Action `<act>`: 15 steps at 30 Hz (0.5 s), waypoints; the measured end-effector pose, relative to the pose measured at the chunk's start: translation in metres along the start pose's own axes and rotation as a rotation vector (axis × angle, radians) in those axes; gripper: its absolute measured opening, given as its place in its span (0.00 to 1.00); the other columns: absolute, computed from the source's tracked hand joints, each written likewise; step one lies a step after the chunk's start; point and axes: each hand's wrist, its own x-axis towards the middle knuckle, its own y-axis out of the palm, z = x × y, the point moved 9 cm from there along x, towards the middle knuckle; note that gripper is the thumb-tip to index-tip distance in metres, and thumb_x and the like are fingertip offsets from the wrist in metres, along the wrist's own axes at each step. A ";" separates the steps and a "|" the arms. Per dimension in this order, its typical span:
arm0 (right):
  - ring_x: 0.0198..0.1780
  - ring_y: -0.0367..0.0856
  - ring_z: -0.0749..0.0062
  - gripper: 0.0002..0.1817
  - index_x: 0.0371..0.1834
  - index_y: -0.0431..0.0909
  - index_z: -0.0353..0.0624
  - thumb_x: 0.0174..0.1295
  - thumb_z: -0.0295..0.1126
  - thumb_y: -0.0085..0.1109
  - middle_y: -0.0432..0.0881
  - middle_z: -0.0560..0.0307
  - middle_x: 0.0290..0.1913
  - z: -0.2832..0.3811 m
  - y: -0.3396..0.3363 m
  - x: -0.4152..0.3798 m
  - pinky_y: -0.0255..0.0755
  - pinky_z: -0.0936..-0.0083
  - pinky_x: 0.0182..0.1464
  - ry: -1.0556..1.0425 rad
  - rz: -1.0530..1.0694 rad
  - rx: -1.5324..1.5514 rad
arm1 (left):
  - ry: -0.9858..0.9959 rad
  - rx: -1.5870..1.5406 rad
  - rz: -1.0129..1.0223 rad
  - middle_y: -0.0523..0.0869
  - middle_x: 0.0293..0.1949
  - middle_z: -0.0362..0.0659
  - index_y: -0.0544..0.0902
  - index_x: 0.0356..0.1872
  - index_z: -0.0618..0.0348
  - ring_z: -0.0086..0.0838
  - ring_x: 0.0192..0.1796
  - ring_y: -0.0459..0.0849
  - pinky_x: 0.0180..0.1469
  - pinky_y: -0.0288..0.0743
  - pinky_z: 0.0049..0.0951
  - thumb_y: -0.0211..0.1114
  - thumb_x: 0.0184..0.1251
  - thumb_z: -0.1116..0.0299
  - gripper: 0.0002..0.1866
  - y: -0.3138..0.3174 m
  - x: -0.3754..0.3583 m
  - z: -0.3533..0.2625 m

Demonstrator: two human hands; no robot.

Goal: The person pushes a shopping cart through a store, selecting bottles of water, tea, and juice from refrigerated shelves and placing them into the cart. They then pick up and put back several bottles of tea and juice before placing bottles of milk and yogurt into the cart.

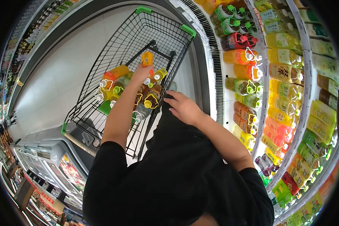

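My left hand (141, 73) reaches into a black wire shopping cart (118, 41) with green corners. Its fingers are closed around a bottle with an orange-yellow label (147, 58), held above the other drinks. Below and around this hand lie several bottles: an orange drink (118, 71), dark brown drinks (153, 92) with yellow ring handles, and a clear bottle (142, 112). My right hand (184, 107) is beside the cart's near side, fingers apart with nothing in them. Whether its fingertips touch the rim cannot be made out.
Lit shelves on the right carry rows of bottled drinks (284, 71), many with ring handles. A black vent grille (213, 64) runs along the shelf's base. At the lower left stands a grey freezer cabinet (51, 160). Pale floor tiles (51, 92) stretch left of the cart.
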 end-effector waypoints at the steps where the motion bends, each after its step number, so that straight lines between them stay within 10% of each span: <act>1: 0.68 0.73 0.49 0.23 0.63 0.77 0.41 0.62 0.28 0.64 0.71 0.47 0.70 -0.005 0.001 0.001 0.75 0.58 0.65 0.022 0.002 0.004 | -0.030 0.091 0.014 0.87 0.53 0.55 0.76 0.62 0.65 0.46 0.55 0.86 0.59 0.76 0.39 0.63 0.64 0.48 0.33 0.002 0.029 0.019; 15: 0.56 0.80 0.50 0.17 0.54 0.80 0.42 0.62 0.30 0.63 0.80 0.50 0.54 -0.069 -0.017 -0.033 0.76 0.57 0.58 0.231 -0.155 0.003 | 0.143 0.903 0.290 0.82 0.61 0.60 0.79 0.62 0.61 0.54 0.64 0.79 0.66 0.72 0.48 0.52 0.73 0.48 0.29 0.067 0.124 0.096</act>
